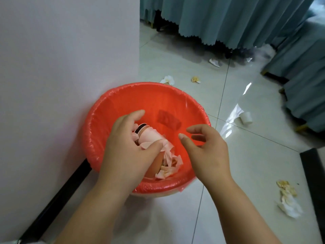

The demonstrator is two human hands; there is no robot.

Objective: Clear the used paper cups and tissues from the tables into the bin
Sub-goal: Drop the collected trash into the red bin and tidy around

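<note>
- Both bare forearms reach up from the bottom edge, and the hands hover apart from each other above a round bin point(158, 95).
- Palm down inside the rim, the left hand point(130, 148) clamps its thumb and curled fingers round a paper cup point(149, 136). Its forefinger stretches out straighter toward the bin's far side.
- Just right of the cup, the right hand point(205, 152) holds nothing. Its fingers are loosely bent and its thumb points toward the left hand, with a gap between it and the cup.
- The paper cup lies tilted on its side in the left hand, tinted pink, with a dark band near its far end.
- Crumpled tissues point(168, 166) hang from under the left thumb down into the bin.
- A red plastic bag lines the bin and is stretched over its rim.
- Under the bin is a floor point(246, 169) of pale glossy tiles. A plain wall point(61, 67) with black skirting point(58, 198) runs left of the left hand.
- Right of the right hand, a stained tissue wad point(288, 199) lies on the floor.
- Beyond the right hand lies a loose white cup point(246, 118).
- Smaller scraps point(168, 79) sit beyond the bin.
- Farther off, teal cloths point(219, 20) hang to the floor.
</note>
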